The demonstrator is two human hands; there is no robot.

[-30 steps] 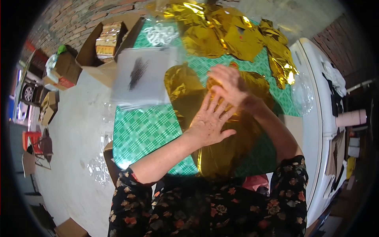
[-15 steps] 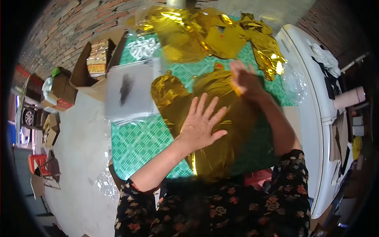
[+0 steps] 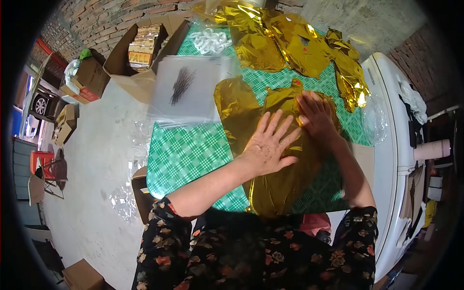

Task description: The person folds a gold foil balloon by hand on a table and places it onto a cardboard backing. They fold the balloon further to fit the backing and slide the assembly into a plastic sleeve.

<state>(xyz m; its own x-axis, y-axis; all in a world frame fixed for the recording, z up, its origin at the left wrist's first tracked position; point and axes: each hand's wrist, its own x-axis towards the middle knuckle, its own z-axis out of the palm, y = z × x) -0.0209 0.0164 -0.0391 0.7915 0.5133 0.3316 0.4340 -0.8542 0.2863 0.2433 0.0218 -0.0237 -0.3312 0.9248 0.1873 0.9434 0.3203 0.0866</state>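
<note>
A flat gold foil balloon lies on a green checked tablecloth in front of me. My left hand rests palm down on its middle, fingers spread. Farther up on the right side of the foil, my right hand lies flat, fingers stretched out and close together. A rounded lobe of the foil extends to the upper left. Neither hand grasps anything.
More crumpled gold foil balloons cover the far side of the table. Clear plastic bags lie left, below white ribbon loops. An open cardboard box stands at the left; a white fridge lies along the right.
The view has shifted, so the table sits farther right. My right hand has come down from the balloon's upper edge and now lies flat on it. My left hand stays spread on the foil.
</note>
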